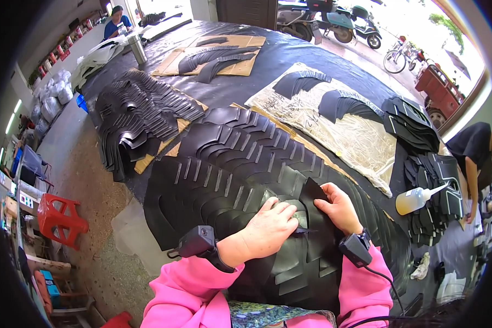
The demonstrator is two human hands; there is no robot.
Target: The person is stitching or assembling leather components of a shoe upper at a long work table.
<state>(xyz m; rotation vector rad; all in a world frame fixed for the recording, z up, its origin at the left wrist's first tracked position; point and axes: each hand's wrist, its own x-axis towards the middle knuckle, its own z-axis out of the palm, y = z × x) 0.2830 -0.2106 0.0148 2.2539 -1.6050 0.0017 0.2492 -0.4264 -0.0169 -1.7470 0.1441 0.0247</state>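
Observation:
My right hand (341, 210) pinches the upper edge of a black leather-like panel (318, 232), thumb on top, tilting it up from the stack. Beside it on the left, my left hand (268, 227) rests low over the overlapping black panels (213, 188), its fingers curled together; what lies under the fingertips is hidden. These panels fan out in rows like shingles, several with short pale strips along their edges. Loose black panels (295, 273) lie nearest my body, below both hands.
More fanned black panels (131, 117) lie left, on cardboard. Farther back are black pieces on a cardboard sheet (240, 68) and on a whitish sheet (361, 145). A glue bottle (413, 201) lies right, near a person's arm (472, 188). A red stool (63, 218) stands left.

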